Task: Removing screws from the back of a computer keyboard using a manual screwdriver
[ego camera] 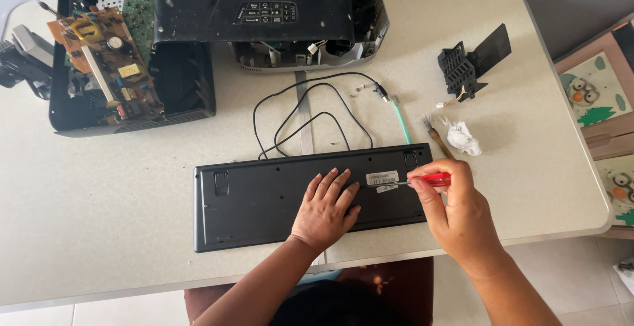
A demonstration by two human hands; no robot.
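Pressing your left hand [325, 208] flat, fingers spread, on the back of the black keyboard [264, 197], you steady it where it lies face down near the front edge of the counter [99, 220]. That hand grips nothing; it only bears down. Your right hand [456, 210] is closed around a small screwdriver with a red handle [432, 179], its thin shaft reaching left to a spot beside the white label [383, 179] in the middle of the case.

Judging from how things lie, you are early in opening the keyboard: the back shell sits whole and flush, no gap shows along its edges, and the two fold-out feet are tucked in. I cannot tell which screws, if any, are already out. Two tiny bits lie near the plug end of the black cable [310, 115], too small to name. The shell remains to be lifted.

Farther out lie a small brush [436, 136], a crumpled white tissue [462, 138] and a green stick [401, 125]. Beyond stand a loose black plastic part [472, 62], a stripped printer [264, 9] and a black tray of circuit boards [105, 68].
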